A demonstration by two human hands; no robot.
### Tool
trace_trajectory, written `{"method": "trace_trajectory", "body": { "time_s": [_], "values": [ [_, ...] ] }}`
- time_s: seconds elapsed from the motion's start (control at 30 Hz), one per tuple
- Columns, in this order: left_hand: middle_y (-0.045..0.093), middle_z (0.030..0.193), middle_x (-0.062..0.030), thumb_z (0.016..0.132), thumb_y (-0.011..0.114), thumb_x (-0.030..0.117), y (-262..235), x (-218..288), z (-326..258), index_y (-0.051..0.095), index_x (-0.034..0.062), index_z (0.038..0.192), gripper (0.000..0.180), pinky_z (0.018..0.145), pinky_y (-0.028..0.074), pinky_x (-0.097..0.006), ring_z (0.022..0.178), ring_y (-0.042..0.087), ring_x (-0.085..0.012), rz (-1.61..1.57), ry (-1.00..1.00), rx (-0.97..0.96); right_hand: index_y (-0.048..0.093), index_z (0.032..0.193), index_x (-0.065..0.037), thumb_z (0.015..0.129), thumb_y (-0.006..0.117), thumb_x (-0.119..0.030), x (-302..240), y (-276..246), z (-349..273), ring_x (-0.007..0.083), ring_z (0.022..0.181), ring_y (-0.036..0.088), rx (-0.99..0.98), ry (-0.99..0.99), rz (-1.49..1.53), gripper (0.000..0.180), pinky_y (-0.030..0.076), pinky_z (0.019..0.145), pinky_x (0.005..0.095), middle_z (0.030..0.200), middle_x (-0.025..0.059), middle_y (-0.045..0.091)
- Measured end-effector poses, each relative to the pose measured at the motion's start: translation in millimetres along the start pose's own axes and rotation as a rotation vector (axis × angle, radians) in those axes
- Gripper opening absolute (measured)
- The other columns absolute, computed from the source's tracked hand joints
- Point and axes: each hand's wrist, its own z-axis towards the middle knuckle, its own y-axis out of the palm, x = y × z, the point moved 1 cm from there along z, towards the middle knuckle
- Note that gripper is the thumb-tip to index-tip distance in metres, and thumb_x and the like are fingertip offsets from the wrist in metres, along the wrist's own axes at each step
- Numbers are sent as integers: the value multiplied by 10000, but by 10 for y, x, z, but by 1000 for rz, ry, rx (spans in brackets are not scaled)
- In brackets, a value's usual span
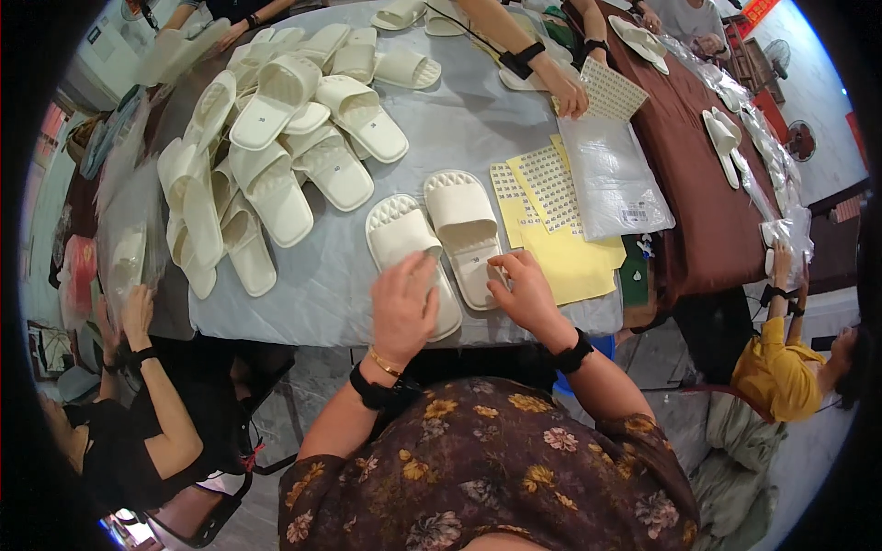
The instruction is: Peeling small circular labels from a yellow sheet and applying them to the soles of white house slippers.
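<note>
Two cream slide slippers lie side by side in front of me, toes pointing away. Over the heel part of the left slipper (399,228) is my left hand (402,308), its fingers loosely bent and hiding much of the insole. My right hand (531,292) is at the inner sole of the right slipper (461,204), index finger and thumb apart at its right edge. A small printed size sticker (476,261) shows on that insole. Neither hand is wrapped around a slipper. Whether the left slipper carries a sticker is hidden.
A heap of cream slippers (276,174) covers the table's left side. To the right are yellow sticker sheets (542,188) and a clear plastic bag (617,174). Across the table a co-worker's hand (562,87) holds another sticker sheet (606,90). More co-workers sit left and right.
</note>
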Motion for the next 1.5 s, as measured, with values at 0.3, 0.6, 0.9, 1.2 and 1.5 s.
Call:
{"method": "trace_trajectory", "body": {
  "time_s": [0.3,0.6,0.9,1.2,1.5],
  "values": [
    [569,1295,-98,827,705,249,345,211,159,601,75,1237,457,926,414,-408,1168,528,-251,58,212,-235,684,1102,-70,834,670,-70,-70,110,167,334,923,610,89,-32,-99,267,504,813,402,994,154,616],
    [535,1363,-99,814,716,345,400,131,113,567,77,1315,587,957,375,-421,1155,518,-276,40,197,-198,716,950,-66,821,677,-61,-21,204,254,353,852,636,159,-122,-116,135,520,760,423,906,148,634],
    [544,1349,-87,818,704,366,367,148,127,577,53,1298,587,953,386,-393,1144,529,-236,64,206,-193,677,850,-58,817,666,-83,-5,184,339,359,830,623,106,-80,-71,43,514,741,450,843,142,614],
    [544,1348,-88,815,702,367,384,146,113,576,56,1298,588,949,386,-399,1146,528,-236,57,199,-190,601,875,-52,833,626,-62,1,209,362,371,871,595,100,-208,-221,50,487,765,463,879,162,585],
    [545,1369,-86,823,696,373,425,126,101,579,78,1308,580,990,365,-425,1157,516,-271,51,171,-205,597,893,3,864,617,-49,284,-269,272,342,815,601,206,-22,-18,62,482,734,403,856,179,592]
  ]
}}
